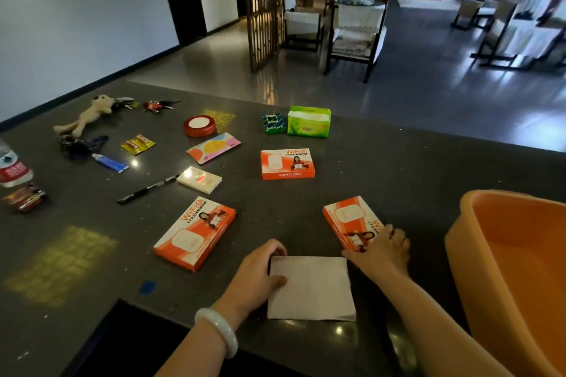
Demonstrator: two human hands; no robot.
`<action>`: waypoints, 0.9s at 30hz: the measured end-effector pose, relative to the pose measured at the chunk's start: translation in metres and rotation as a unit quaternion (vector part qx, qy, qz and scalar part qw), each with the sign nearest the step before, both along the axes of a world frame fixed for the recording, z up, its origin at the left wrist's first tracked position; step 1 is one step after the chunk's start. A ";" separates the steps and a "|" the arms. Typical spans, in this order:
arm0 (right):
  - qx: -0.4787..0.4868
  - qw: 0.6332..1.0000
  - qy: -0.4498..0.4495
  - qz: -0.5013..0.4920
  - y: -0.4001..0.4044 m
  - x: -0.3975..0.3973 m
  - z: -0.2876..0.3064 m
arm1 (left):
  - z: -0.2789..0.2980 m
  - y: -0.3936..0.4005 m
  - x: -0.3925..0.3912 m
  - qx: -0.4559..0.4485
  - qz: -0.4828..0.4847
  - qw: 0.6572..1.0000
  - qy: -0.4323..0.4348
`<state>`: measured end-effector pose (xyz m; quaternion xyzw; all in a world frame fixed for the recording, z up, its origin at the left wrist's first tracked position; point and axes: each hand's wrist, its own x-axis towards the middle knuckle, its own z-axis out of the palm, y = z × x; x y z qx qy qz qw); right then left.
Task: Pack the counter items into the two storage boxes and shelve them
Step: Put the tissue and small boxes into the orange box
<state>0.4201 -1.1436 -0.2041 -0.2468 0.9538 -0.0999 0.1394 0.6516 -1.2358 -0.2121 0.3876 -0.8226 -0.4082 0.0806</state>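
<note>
The orange box [517, 269] right of the napkin [311, 288] is cut off; we see no second one. Our left hand [257, 275] pinches the napkin's left edge; soft, light, best lifted by its edges. Our right hand [381, 249] curls on a stiff WiFi carton [352, 222] just above.

My arms were bare to past the elbow, with no sleeve showing in the lower part of the frame. On my left wrist I wore a pale, milky bangle [218, 331], smooth, thick and round, with a slight gloss. My left hand [255, 275] and right hand [381, 249] were ungloved, and I could see no rings.
</note>
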 end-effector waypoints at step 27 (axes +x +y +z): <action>-0.257 0.964 0.066 0.004 0.108 -0.095 0.128 | 0.103 0.057 -0.120 0.119 0.145 0.957 0.220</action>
